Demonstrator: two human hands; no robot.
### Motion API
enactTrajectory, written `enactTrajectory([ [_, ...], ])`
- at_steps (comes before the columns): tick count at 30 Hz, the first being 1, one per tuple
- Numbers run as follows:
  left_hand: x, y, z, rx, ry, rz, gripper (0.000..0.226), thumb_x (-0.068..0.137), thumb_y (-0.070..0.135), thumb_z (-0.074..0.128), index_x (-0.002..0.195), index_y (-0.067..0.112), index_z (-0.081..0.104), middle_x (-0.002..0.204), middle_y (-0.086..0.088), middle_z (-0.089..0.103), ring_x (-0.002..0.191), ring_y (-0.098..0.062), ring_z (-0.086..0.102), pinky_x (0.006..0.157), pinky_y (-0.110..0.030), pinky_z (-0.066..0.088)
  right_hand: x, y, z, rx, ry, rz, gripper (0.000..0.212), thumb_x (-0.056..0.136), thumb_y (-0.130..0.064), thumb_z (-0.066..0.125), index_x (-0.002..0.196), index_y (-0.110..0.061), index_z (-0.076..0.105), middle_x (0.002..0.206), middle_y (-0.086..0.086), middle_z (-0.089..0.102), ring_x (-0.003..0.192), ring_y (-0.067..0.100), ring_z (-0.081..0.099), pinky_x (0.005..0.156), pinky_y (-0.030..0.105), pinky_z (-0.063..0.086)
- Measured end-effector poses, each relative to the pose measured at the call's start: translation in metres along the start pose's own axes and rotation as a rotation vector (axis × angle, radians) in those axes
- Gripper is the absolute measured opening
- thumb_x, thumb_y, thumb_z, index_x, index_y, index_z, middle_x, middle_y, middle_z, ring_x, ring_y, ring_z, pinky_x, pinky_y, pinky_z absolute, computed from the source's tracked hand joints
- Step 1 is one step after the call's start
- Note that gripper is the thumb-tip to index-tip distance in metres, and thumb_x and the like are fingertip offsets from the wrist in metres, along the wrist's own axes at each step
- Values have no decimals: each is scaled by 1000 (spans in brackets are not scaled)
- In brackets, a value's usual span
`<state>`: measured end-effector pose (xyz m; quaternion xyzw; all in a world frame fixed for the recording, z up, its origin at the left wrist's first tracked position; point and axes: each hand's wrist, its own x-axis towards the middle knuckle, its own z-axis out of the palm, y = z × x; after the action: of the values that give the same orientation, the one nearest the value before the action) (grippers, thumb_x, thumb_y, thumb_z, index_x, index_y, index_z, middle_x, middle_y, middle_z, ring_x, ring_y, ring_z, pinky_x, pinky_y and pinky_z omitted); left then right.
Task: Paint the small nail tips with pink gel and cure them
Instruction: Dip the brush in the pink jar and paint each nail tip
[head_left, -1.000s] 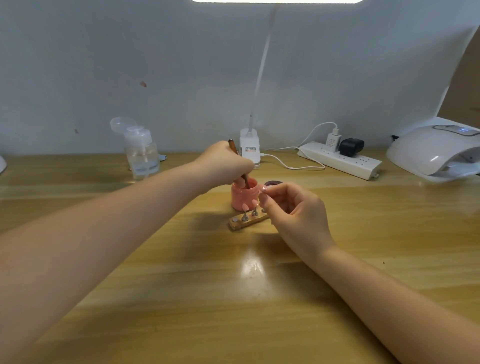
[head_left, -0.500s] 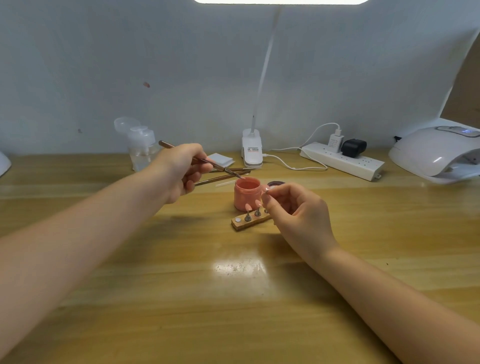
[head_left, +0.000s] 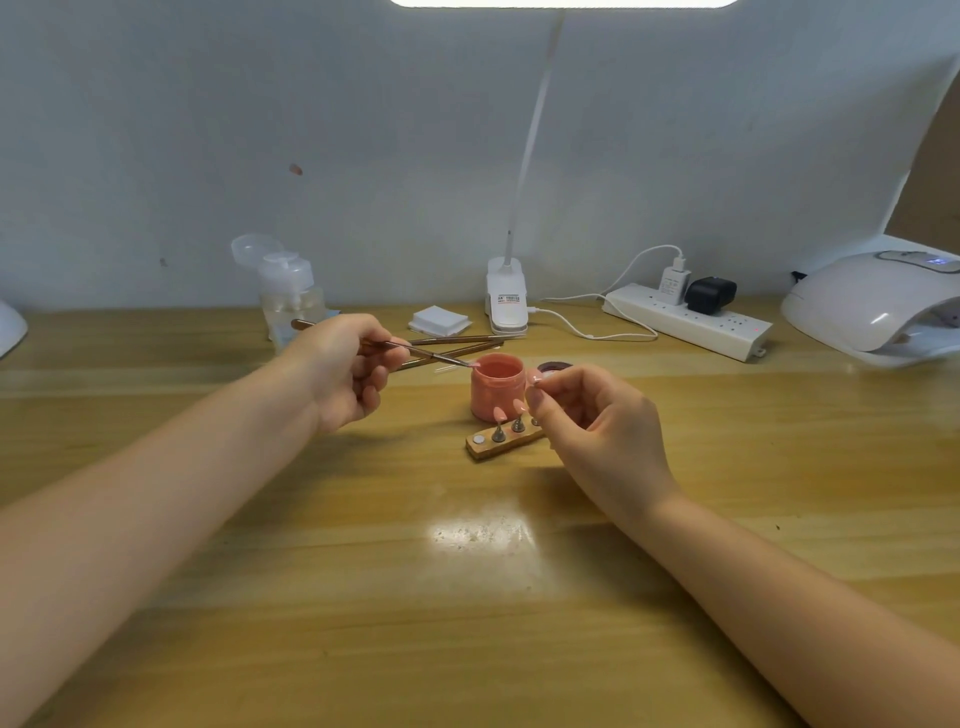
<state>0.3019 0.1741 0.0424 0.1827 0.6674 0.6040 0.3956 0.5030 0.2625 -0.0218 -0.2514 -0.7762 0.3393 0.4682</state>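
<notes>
now | left hand (head_left: 345, 371) pinches brush (head_left: 434, 356) at jar (head_left: 497, 387) rim | right hand (head_left: 597, 415) pinches nail tip (head_left: 536, 381)

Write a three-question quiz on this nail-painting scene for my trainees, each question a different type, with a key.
1. True or false: the brush tip is at the rim of the open jar.
2. Which hand holds the brush? A) left hand B) right hand
3. Fill in: the nail stands sit on a wooden ____ in front of the jar.

Key
1. True
2. A
3. block
</notes>
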Motion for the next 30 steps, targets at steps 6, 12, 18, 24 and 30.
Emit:
enactTrajectory([
  [6, -19, -12, 2, -93, 22, 266, 18, 89, 14, 54, 82, 9, 70, 56, 1, 63, 51, -7, 48, 53, -20, 36, -1, -2, 0, 0, 5, 4, 7, 86, -15, 69, 91, -10, 68, 75, 1, 67, 66, 21, 60, 64, 44, 51],
  [12, -49, -41, 6, 95, -24, 769, 17, 89, 25, 57, 87, 22, 74, 77, 0, 73, 74, -8, 64, 65, -16, 48, -1, -2, -1, -21, 27, -7, 11, 87, -14, 68, 97, -15, 70, 78, -2, 69, 66, 17, 61, 65, 40, 53],
  [18, -71, -62, 17, 311, -105, 1012, 15, 88, 20, 60, 101, 25, 66, 87, 15, 72, 84, -3, 67, 71, -10, 45, 0, 0, -2, -39, 36, -32, 12, 87, -15, 69, 98, -19, 71, 80, -8, 69, 63, 16, 62, 62, 41, 54],
  [24, -76, -66, 15, 430, -87, 1129, 17, 87, 32, 56, 103, 33, 63, 91, 14, 70, 93, -9, 65, 79, -17, 47, 0, 0, -2, -41, 30, -45, 12, 87, -15, 69, 96, -22, 69, 81, -8, 68, 64, 19, 62, 62, 43, 54],
  [30, -75, -68, 16, 430, -78, 1124, 17, 87, 31, 58, 102, 28, 65, 91, 12, 70, 92, -11, 65, 79, -20, 49, 0, 0, -2, -42, 25, -54, 14, 87, -14, 69, 94, -26, 67, 81, -9, 68, 63, 19, 63, 60, 43, 54],
])
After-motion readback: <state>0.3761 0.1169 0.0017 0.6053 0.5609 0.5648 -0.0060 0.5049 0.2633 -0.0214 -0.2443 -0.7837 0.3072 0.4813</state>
